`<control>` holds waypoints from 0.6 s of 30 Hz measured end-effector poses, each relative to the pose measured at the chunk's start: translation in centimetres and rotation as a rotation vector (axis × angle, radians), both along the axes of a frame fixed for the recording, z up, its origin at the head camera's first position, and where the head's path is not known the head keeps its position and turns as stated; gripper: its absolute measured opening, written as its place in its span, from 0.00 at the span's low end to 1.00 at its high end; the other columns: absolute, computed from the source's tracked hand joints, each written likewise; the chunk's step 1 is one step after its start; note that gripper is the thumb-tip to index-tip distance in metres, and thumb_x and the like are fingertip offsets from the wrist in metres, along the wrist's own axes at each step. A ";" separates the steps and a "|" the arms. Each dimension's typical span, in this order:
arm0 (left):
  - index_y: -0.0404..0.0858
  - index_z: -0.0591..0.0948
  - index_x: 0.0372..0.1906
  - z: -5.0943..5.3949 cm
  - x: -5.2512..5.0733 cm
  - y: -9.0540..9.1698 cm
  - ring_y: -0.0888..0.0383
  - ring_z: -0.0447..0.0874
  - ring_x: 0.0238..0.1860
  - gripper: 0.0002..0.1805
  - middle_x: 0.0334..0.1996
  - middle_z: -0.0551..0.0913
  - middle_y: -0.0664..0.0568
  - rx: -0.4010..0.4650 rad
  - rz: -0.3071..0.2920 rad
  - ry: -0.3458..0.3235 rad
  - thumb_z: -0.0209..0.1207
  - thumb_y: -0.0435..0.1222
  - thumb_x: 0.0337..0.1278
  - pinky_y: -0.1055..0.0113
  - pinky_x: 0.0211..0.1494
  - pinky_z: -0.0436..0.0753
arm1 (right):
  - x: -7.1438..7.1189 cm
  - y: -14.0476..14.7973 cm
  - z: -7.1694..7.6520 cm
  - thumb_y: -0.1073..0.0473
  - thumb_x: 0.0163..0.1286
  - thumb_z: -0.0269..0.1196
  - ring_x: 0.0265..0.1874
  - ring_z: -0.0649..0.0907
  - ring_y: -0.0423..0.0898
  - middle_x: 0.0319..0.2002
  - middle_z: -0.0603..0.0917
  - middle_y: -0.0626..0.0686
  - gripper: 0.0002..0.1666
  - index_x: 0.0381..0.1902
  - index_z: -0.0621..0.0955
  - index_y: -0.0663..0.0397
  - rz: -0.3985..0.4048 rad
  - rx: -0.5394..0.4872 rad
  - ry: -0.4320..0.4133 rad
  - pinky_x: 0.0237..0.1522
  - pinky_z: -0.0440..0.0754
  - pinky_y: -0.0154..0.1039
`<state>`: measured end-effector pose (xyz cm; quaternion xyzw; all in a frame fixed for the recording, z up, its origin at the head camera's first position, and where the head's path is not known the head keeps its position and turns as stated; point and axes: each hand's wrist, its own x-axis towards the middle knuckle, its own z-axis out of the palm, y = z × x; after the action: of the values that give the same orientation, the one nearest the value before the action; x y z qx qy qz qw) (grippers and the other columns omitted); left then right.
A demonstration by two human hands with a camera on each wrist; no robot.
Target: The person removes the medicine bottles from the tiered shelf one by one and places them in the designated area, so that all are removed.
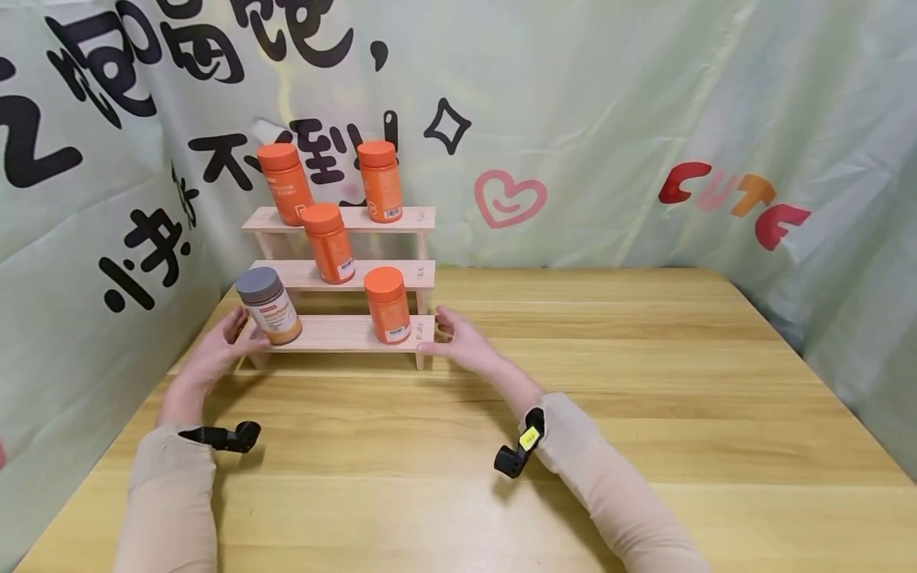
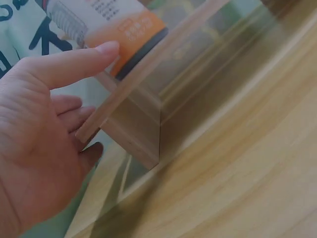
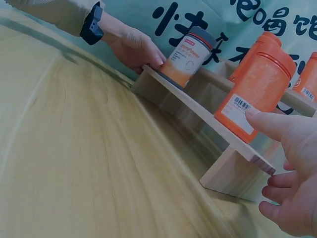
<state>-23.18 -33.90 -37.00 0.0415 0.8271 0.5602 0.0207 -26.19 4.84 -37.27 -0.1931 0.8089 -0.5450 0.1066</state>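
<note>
A three-tier wooden display rack stands on the table. My left hand holds the left end of its lowest tier, thumb at the front and fingers curled round the end. Opposite, my right hand holds the right end, its thumb by the front corner. Beside my left thumb is a grey-lidded bottle with a white and orange label. An orange bottle stands near my right thumb on the same tier. Finger contact behind the board is partly hidden.
Another orange bottle stands on the middle tier. Two more, the left bottle and the right bottle, are on the top tier. A printed cloth hangs behind the wooden table.
</note>
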 end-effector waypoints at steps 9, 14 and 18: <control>0.35 0.40 0.72 -1.0 -0.3 -0.9 0.46 0.48 0.67 0.46 0.70 0.43 0.32 -0.068 -0.030 -0.002 0.57 0.38 0.60 0.79 0.62 0.58 | 0.2 -0.6 -0.2 0.62 0.59 0.66 0.65 0.64 0.58 0.66 0.61 0.65 0.47 0.69 0.54 0.68 -0.025 0.005 -0.023 0.65 0.61 0.48; 0.35 0.40 0.72 -0.9 -0.2 -0.9 0.42 0.40 0.69 0.46 0.71 0.41 0.33 -0.044 -0.018 -0.038 0.58 0.38 0.60 0.54 0.71 0.45 | 0.0 -0.6 -0.4 0.62 0.59 0.67 0.65 0.63 0.57 0.66 0.63 0.64 0.46 0.69 0.56 0.65 -0.040 0.023 -0.026 0.66 0.60 0.48; 0.37 0.40 0.72 -0.7 -0.3 -0.7 0.42 0.42 0.68 0.47 0.71 0.41 0.34 -0.044 -0.016 -0.055 0.58 0.39 0.60 0.48 0.70 0.43 | -0.6 -0.4 -0.8 0.61 0.58 0.68 0.65 0.64 0.55 0.65 0.65 0.62 0.46 0.69 0.58 0.64 -0.041 0.041 -0.009 0.66 0.60 0.48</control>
<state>-23.51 -34.60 -37.69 0.0319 0.8381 0.5425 0.0489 -26.75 4.48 -38.05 -0.1717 0.8231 -0.5314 0.1029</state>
